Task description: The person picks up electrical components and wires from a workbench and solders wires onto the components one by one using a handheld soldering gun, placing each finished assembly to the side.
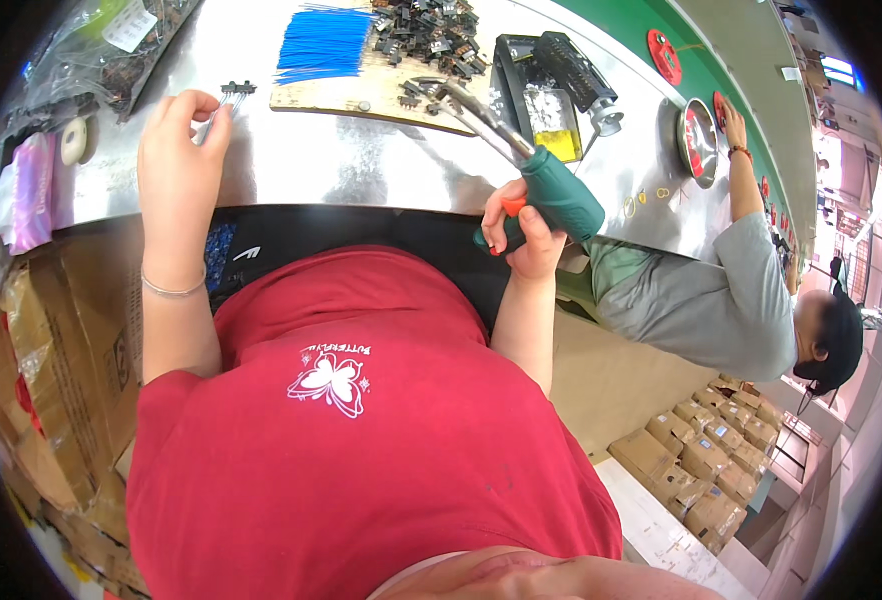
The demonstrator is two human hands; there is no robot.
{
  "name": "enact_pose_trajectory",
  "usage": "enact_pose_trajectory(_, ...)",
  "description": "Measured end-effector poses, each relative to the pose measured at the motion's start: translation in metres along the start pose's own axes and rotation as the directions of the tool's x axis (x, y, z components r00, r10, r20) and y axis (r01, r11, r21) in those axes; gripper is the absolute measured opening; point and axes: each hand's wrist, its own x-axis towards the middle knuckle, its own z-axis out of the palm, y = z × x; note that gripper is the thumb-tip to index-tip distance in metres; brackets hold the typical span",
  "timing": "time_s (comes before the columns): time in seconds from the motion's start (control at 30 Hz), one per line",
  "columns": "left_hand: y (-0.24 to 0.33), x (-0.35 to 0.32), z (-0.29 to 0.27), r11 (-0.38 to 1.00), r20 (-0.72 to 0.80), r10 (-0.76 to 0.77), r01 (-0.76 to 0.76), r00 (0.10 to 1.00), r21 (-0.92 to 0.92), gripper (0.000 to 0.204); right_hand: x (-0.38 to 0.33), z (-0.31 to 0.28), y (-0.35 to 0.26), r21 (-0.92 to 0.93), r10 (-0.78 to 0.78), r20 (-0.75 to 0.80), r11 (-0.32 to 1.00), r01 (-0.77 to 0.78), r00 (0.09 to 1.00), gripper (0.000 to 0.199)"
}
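My left hand (183, 125) is raised over the left side of the metal table, thumb and forefinger pinched together. Between them are thin wire-like strands ending at a small black component (238, 88), probably a slide switch. My right hand (523, 235) is wrapped around the handle of a green soldering gun (563, 198) with an orange-red trigger. Its long metal tip points up and left, above the edge of a wooden board (311, 94). On that board lie a bundle of blue wires (323, 45) and a heap of small black switches (426, 38).
Right of the board are a black tray (508, 85) with a yellow sponge (559, 145) and a black holder (573, 72). Further right stands a steel bowl (699, 150); a co-worker in grey (706, 300) reaches beyond it. Plastic bags (126, 55) lie at left. Cardboard boxes (706, 455) stand behind.
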Motion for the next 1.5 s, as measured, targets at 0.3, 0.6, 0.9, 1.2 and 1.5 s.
enact_pose_trajectory(0.3, 0.073, 0.006, 0.047, 0.818, -0.024, 0.474, -0.450, 0.880, -0.359, 0.013, 0.002, 0.003, 0.000, 0.150, -0.034, -0.033, 0.988, 0.039, 0.999, 0.029)
enact_pose_trajectory(0.6, 0.089, 0.009, 0.074, 0.827, 0.056, 0.499, -0.456, 0.865, -0.328, 0.014, 0.001, 0.001, 0.001, 0.158, -0.024, -0.081, 0.987, 0.037, 0.996, 0.028)
enact_pose_trajectory(0.9, 0.066, 0.019, 0.051, 0.818, 0.082, 0.531, -0.485, 0.843, -0.309, 0.015, 0.001, 0.001, 0.001, 0.153, -0.015, -0.067, 0.988, 0.025, 0.998, 0.027)
enact_pose_trajectory(1.2, 0.049, 0.027, 0.044, 0.815, 0.195, 0.513, -0.402, 0.836, -0.418, 0.016, 0.002, -0.001, 0.000, 0.062, -0.009, -0.004, 0.998, 0.009, 1.000, 0.031)
enact_pose_trajectory(1.5, 0.036, 0.035, 0.047, 0.880, 0.069, 0.456, -0.437, 0.887, -0.188, 0.015, 0.003, 0.001, -0.001, 0.042, -0.001, -0.021, 0.999, 0.002, 1.000, 0.031)
